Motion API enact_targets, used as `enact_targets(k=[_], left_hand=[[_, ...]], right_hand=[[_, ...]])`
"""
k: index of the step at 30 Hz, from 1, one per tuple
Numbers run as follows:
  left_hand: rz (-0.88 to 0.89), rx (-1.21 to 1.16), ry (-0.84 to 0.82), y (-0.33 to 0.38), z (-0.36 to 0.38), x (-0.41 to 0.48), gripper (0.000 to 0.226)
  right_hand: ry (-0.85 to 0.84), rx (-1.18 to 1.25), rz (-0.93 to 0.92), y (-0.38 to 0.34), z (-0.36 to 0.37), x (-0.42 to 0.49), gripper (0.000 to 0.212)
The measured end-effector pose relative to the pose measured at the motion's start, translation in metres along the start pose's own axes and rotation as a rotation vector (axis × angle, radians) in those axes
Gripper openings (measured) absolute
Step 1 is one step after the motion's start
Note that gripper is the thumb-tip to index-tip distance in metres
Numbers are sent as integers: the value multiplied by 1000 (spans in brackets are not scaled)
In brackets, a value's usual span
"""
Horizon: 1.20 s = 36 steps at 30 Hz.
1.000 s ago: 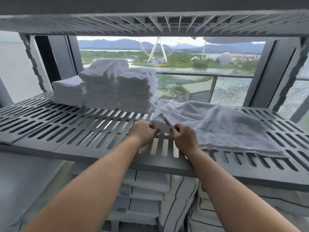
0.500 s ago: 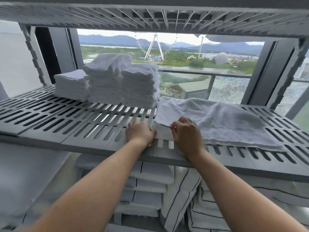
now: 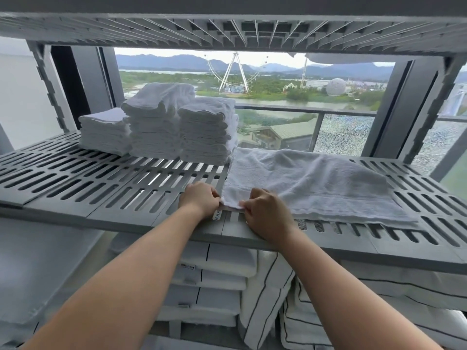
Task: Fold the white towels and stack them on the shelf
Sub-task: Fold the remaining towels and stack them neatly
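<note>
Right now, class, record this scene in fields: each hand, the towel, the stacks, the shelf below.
Left hand: pinches near corner of loose towel
Right hand: pinches same corner
Towel state: spread unfolded on slatted shelf
Folded stacks: three, back left of shelf
Below: striped linens, folded

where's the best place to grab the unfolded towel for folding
Pinch the towel at its near left corner, coming from the shelf's front edge: it lies spread flat rightward, with that hem closest. The left hand and right hand pinch there.
</note>
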<state>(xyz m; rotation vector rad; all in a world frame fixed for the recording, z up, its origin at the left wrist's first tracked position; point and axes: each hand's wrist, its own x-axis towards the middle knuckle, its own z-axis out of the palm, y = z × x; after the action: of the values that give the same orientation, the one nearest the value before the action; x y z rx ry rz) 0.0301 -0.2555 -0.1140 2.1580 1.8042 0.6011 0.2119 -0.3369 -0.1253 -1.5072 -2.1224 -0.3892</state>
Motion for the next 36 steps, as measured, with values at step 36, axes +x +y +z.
enact_targets(k=[36], left_hand=[[812, 102, 215, 184, 97, -41, 12]], right_hand=[[97, 23, 246, 195, -97, -127, 15]])
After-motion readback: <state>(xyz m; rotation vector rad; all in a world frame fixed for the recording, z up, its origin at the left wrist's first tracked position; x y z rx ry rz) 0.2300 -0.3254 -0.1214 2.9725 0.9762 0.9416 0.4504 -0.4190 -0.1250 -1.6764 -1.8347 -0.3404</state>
